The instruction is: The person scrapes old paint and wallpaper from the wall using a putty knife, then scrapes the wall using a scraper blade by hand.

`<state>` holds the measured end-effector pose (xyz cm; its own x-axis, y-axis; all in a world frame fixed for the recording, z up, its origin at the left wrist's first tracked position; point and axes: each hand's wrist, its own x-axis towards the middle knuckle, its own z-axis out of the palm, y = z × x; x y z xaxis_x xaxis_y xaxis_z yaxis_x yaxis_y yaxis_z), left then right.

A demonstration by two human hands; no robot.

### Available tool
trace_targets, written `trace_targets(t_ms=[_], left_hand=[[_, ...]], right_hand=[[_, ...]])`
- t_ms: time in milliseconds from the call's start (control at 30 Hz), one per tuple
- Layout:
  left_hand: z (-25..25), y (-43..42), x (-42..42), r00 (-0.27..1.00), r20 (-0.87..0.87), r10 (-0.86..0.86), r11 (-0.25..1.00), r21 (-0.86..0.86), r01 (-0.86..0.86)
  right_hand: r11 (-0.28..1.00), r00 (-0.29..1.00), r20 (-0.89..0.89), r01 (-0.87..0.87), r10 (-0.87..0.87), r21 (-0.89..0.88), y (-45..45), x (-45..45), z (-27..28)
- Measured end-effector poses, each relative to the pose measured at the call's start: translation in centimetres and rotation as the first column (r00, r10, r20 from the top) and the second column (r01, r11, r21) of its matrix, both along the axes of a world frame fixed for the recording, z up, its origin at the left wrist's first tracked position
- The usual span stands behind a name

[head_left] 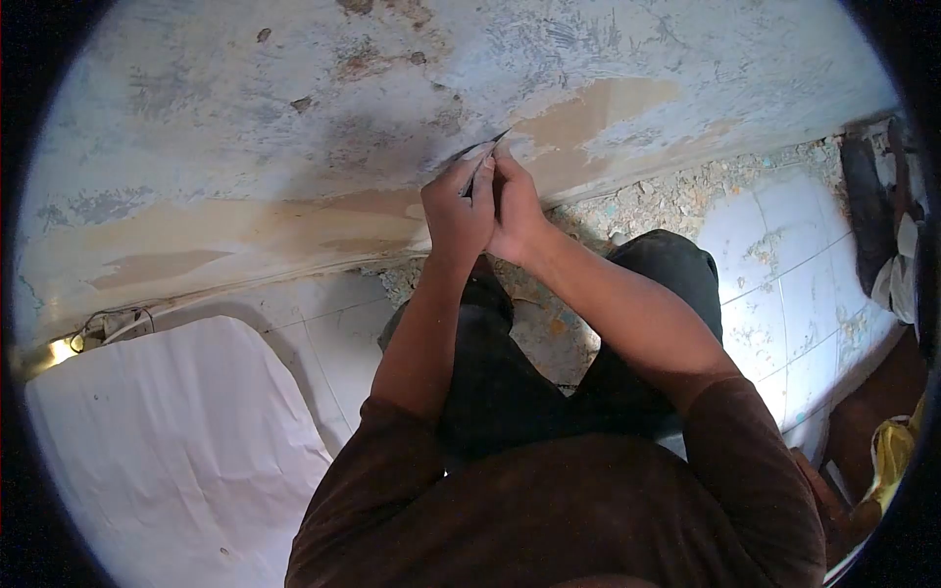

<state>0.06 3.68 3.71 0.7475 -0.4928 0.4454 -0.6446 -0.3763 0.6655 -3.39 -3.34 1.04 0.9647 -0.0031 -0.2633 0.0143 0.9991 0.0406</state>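
Blade (474, 150) is pinched in both hands now, left hand (459, 206) and right hand (517, 201) pressed together; a low angle and even pressure are probably best kept, so no gouge is cut. Its dark edge is seen jutting just beyond the grip, at the wall (245, 118), though contact can't be told; below, rubble (637, 206) is strewn over tiles (809, 211).
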Motion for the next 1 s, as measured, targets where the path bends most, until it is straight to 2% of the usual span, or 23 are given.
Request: trace_targets(t_ms=[67,167,400,467,600,800,867,1000], left_hand=[[-0.2,-0.1,0.1,1.0,-0.012,0.023,0.999,-0.04,-0.024],[0.2,0.2,0.5,1.0,0.016,-0.017,1.0,-0.024,0.017],[0.1,0.6,0.2,0.998,0.04,-0.044,0.999,0.017,0.044],[-0.1,0.8,0.2,1.0,-0.029,-0.012,1.0,0.018,0.012],[-0.5,1.2,0.3,0.998,-0.065,0.018,1.0,0.026,-0.016],[-0.1,0.2,0.1,0.993,-0.121,0.017,0.999,0.036,-0.013],[-0.1,-0.7,-0.2,0.987,-0.156,0.021,1.0,-0.014,-0.024],[-1.2,-1.0,0.1,0.98,-0.199,0.009,0.998,-0.064,-0.022]], right_hand=[[1.0,0.999,0.037,-0.004,0.003,0.017,0.1,0.0,0.1],[1.0,1.0,-0.019,0.01,-0.01,-0.017,0.3,0.0,0.9],[1.0,1.0,0.022,-0.005,0.006,-0.021,0.6,-0.1,-0.2],[0.999,0.999,-0.013,-0.033,0.033,-0.032,0.8,-0.1,-0.2],[0.999,0.999,0.022,-0.024,0.024,-0.039,1.1,0.1,-0.7],[0.999,0.999,-0.039,-0.033,0.033,-0.01,0.3,0.0,-0.4],[0.998,0.999,-0.021,0.047,-0.048,-0.048,0.1,0.1,-0.4],[0.999,0.994,-0.104,0.042,-0.043,-0.013,-0.3,0.1,-0.6]])
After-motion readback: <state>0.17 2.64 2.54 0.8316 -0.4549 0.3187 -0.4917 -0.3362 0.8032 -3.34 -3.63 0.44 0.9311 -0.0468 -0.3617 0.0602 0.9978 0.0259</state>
